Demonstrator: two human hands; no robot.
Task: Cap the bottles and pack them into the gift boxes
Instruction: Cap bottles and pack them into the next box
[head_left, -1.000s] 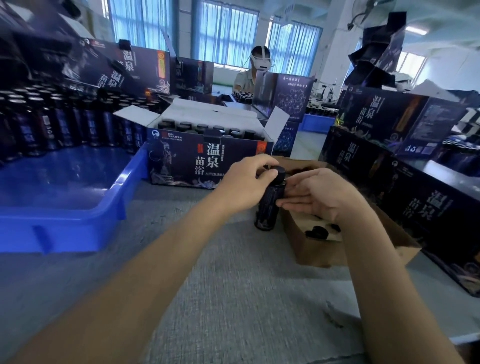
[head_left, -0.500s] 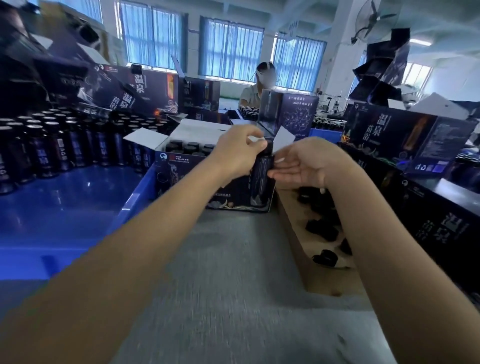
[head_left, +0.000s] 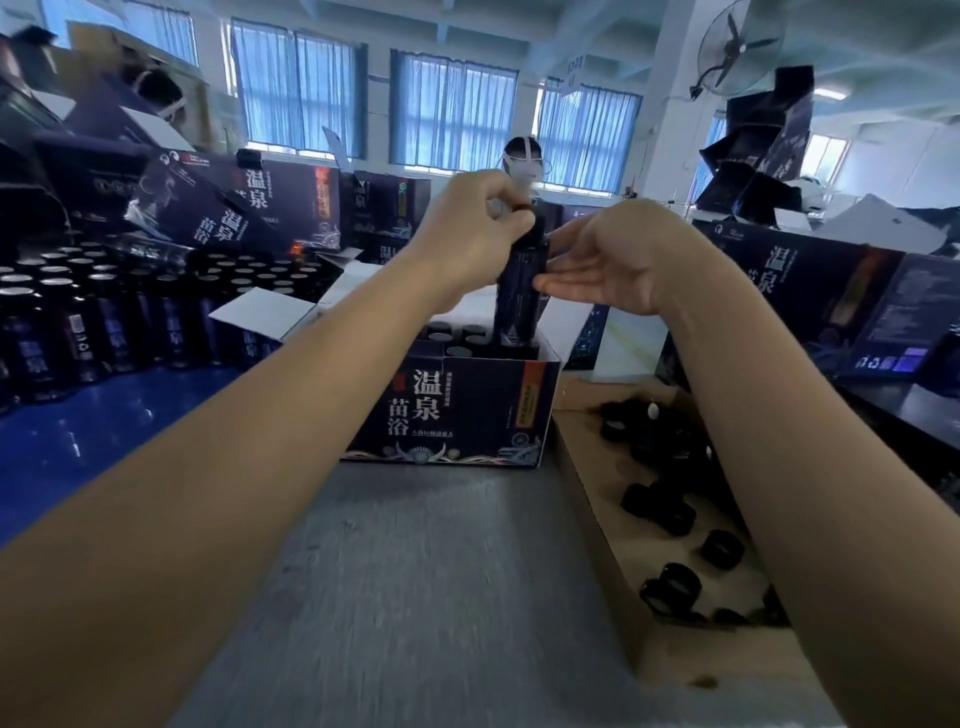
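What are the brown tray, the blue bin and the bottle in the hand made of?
The tray looks like plain cardboard: it is matte brown with raw, folded edges. The bin is probably hard plastic, because its blue floor is glossy and reflects the light. The bottle is dark and a little shiny, so it is glass or plastic. The blurred picture does not show which.

Wall fan (head_left: 737, 48) (upper right), curtained windows (head_left: 452, 111)

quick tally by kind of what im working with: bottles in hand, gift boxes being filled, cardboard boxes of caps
held bottle: 1
gift box being filled: 1
cardboard box of caps: 1
total: 3
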